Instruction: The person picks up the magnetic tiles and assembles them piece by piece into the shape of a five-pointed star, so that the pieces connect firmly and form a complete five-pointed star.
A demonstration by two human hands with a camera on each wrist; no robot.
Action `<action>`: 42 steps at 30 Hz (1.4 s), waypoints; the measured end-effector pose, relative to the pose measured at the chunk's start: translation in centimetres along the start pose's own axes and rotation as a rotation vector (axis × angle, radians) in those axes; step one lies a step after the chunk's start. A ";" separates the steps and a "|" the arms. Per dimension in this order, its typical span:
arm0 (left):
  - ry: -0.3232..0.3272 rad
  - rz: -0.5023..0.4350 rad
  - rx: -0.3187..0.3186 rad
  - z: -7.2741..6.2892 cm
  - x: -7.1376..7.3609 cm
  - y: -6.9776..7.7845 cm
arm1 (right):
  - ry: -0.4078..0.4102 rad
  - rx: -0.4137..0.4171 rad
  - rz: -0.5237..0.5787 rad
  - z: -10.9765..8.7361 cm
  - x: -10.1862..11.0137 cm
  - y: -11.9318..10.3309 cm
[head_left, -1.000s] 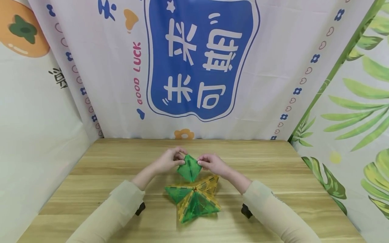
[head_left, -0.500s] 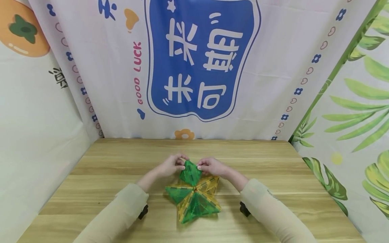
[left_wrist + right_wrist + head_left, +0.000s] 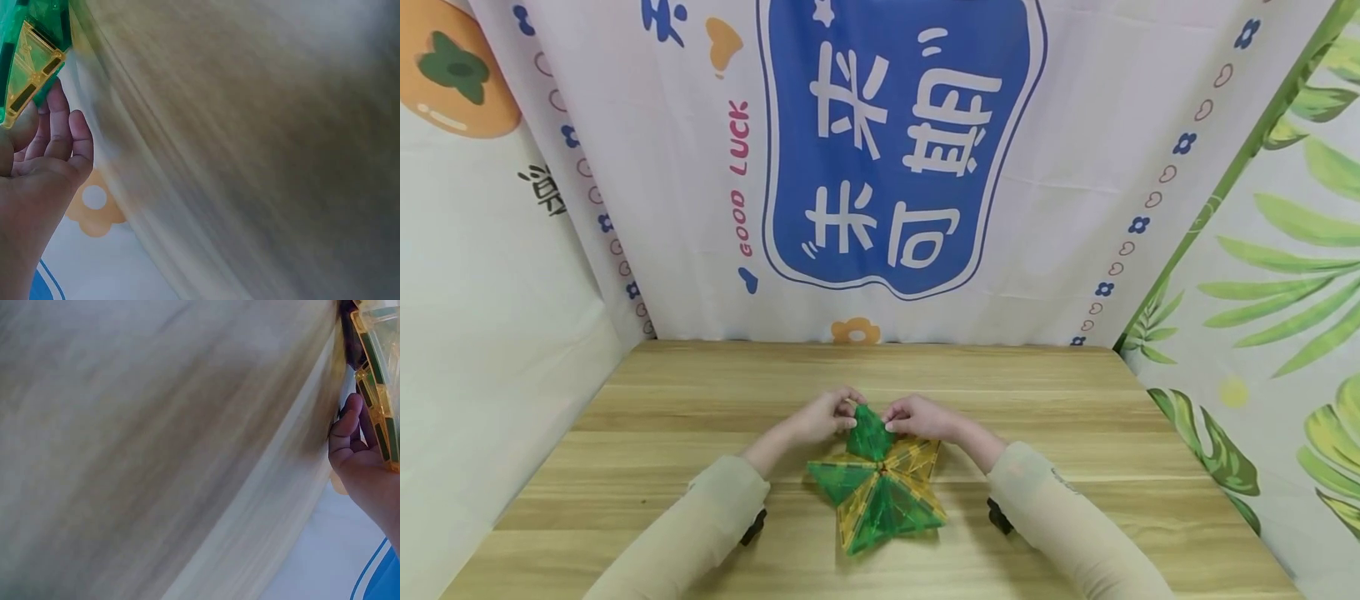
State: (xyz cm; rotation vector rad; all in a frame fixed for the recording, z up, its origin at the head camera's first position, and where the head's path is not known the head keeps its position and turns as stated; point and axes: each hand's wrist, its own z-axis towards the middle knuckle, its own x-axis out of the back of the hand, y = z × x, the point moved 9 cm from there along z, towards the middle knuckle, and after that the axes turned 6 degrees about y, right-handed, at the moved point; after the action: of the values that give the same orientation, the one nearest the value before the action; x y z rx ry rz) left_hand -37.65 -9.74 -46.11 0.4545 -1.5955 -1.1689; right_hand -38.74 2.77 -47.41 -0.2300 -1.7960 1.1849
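A translucent green pair of triangular magnetic tiles (image 3: pixel 870 437), folded along its middle, stands at the far side of a star of green and yellow magnetic tiles (image 3: pixel 895 510). My left hand (image 3: pixel 822 418) pinches its left edge with thumb and fingers, while my right hand (image 3: pixel 927 419) pinches the right edge. The lower tip of the folded pair meets the star's raised centre in the head view. In the left wrist view, a yellow-framed tile (image 3: pixel 36 69) overlaps the left hand. Yellow tile edges (image 3: pixel 374 394) partly cover the right hand (image 3: pixel 362 456) in the right wrist view.
The star lies on a wooden table (image 3: pixel 700 379). A white printed cloth (image 3: pixel 1060 183) hangs behind the table's back edge, with more cloth at both sides. A dark wrist-worn device (image 3: pixel 754 527) shows beneath the left sleeve, another (image 3: pixel 999 517) beneath the right.
Both hands have brought the green tiles down and toward the star, from just behind it to its far-side gap. The pair now looks more sharply folded. The star has stayed put.
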 end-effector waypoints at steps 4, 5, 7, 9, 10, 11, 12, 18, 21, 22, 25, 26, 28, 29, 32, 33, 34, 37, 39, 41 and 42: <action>-0.005 0.017 0.010 -0.2 -0.1 0.0 | -0.012 0.042 -0.044 -0.1 -0.1 -0.4; -0.006 0.016 0.017 -0.2 0.0 0.0 | -0.009 0.056 -0.055 -0.1 0.0 -0.5; -0.004 0.020 0.031 -0.4 0.2 0.0 | 0.003 0.083 -0.069 -0.3 0.3 -0.5; 0.004 0.024 0.036 -0.8 0.6 0.2 | 0.021 0.097 -0.088 -0.7 0.7 -0.5; 0.009 0.031 0.036 -1.1 0.9 0.4 | 0.031 0.099 -0.096 -0.9 1.0 -0.5; 0.012 0.044 0.028 -1.4 1.3 0.6 | 0.039 0.106 -0.106 -1.1 1.3 -0.5; 0.015 0.062 0.014 -1.7 1.6 0.9 | 0.044 0.109 -0.117 -1.4 1.5 -0.5; -0.051 0.182 -0.084 -4.3 2.5 2.1 | 0.036 0.146 -0.183 -3.7 2.7 -1.2; -0.121 0.241 -0.081 -5.8 2.1 1.6 | 0.019 0.170 -0.218 -4.7 2.9 -1.2; -0.139 0.256 -0.076 -6.3 1.9 1.4 | 0.017 0.177 -0.233 -5.1 3.0 -1.1; -0.164 0.278 -0.075 -7.4 1.5 1.1 | 0.020 0.190 -0.265 -6.0 3.2 -0.9; -0.162 0.277 -0.082 -7.6 1.5 1.1 | 0.025 0.194 -0.273 -6.2 3.3 -0.8; -0.151 0.278 -0.090 -8.0 1.5 1.2 | 0.040 0.203 -0.281 -6.7 3.5 -0.7; -0.146 0.276 -0.096 -8.1 1.5 1.2 | 0.049 0.207 -0.280 -6.9 3.5 -0.7; -0.129 0.266 -0.102 -8.2 1.5 1.3 | 0.084 0.215 -0.277 -7.3 3.8 -0.5; -0.122 0.263 -0.102 -8.2 1.6 1.2 | 0.095 0.221 -0.276 -7.3 3.9 -0.4; -0.113 0.264 -0.105 -8.1 1.6 1.2 | 0.108 0.243 -0.285 -7.4 3.9 -0.5; -0.077 0.277 -0.110 -7.8 1.8 1.1 | 0.146 0.275 -0.292 -7.6 4.1 -0.4; -0.050 0.291 -0.112 -7.4 2.0 1.1 | 0.167 0.278 -0.296 -7.8 4.3 -0.3; -0.030 0.309 -0.102 -6.9 2.0 1.0 | 0.188 0.247 -0.294 -7.9 4.6 0.0; -0.023 0.316 -0.096 -6.7 2.1 1.0 | 0.198 0.229 -0.297 -8.0 4.7 0.2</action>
State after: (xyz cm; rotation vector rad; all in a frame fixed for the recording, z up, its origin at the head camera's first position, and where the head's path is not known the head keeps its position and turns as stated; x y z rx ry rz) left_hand -32.20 -13.88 -44.40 0.1201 -1.5570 -1.0056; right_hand -35.17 10.61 -44.01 0.0513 -1.4502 1.1007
